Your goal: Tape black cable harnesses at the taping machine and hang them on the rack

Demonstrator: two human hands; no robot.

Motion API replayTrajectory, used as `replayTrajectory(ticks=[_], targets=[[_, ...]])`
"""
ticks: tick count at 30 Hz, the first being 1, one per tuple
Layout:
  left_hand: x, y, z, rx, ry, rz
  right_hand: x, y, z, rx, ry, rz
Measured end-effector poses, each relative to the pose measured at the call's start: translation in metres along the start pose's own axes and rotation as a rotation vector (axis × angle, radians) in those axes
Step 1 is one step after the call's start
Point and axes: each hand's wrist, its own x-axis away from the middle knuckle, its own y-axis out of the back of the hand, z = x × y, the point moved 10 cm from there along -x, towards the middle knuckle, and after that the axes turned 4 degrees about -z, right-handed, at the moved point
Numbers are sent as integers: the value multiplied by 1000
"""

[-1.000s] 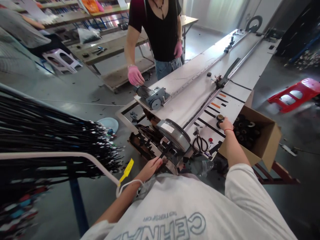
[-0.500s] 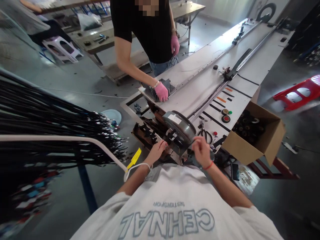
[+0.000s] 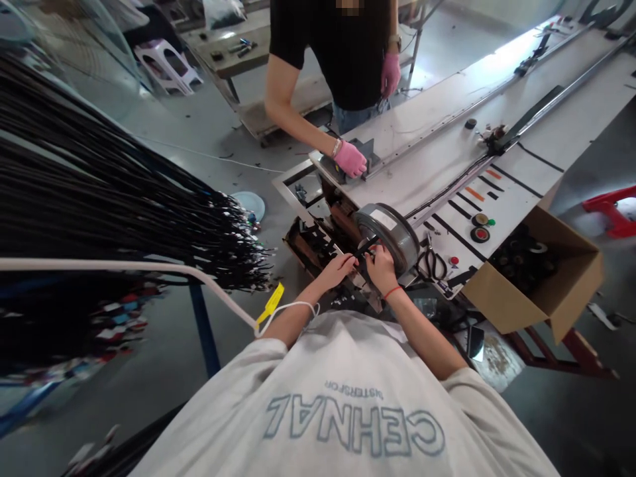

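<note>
In the head view, with clock directions taken from its middle, a long white surface runs off toward 1 and 2 o'clock, crossed lengthwise by two rails. Black and orange strips lie along its near edge, between 2 and 3 o'clock. At 3 o'clock are two tape rolls side by side and dark-handled scissors, with an open cardboard box of dark rolls just beyond the edge and a red stool farther out. A phone lies at 4 o'clock. A co-worker stands at 12 o'clock, one pink glove on the device at the surface's corner. At 11 o'clock sits a second surface, with a white stool at 10; bundled black cords fill 9 to 10 o'clock.

A grey wheel stands at the surface's near end, toward 3 o'clock, a dark strip at its near side. The left hand has its fingers closed on the strip's end; the right hand is just beside, fingers curled, whether gripping I cannot tell.

Half a second ago the right hand was at the wheel's edge, apart from the left; a second ago it was at the tape rolls. The whole view has turned, putting the surface farther toward 3 o'clock.
</note>
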Motion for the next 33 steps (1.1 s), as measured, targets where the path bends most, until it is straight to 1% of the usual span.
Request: replayTrajectory(ticks=[2,4,6,9,11,13,15,17,21,23,25,27,29,30,31,32,33], targets=[[-1,2,-2,1,-17,-6,-4,-1,-4,12,-64,22],[-2,3,-3,4,-16,-11,-9,-4,-5,-22,-89,72],[-3,4,-3,7,-11,-13,-11,-2,0,-89,-47,83],[-4,6,-5,6,-12,-23,-7,9,10,-151,50,20],[-5,6,-4,-10,-6,-27,-3,11,13,-117,39,16],[-5,4,-2,-29,4,-23,0,8,15,-30,3,59],[-5,1,1,-54,8,-24,1,5,21,54,8,109],[-6,-4,5,-103,17,-16,1,5,30,99,57,141],[-4,-16,15,-208,37,17,-6,4,42,77,189,198],[-2,-18,12,-246,18,-1,-14,1,45,66,251,208],[2,-18,5,-323,-15,-33,-25,-6,46,82,286,204],[7,-16,-1,-428,-29,-69,-31,-15,48,120,267,213],[11,-14,-3,-475,-28,-92,-27,-20,53,147,238,217],[13,-12,-1,-452,-26,-101,-20,-18,60,136,259,218],[15,-11,4,-404,-21,-103,-11,-12,68,107,311,214],[17,-12,11,-342,-9,-87,0,-1,75,65,384,200],[21,-15,21,-281,15,-54,11,17,77,19,451,156]])
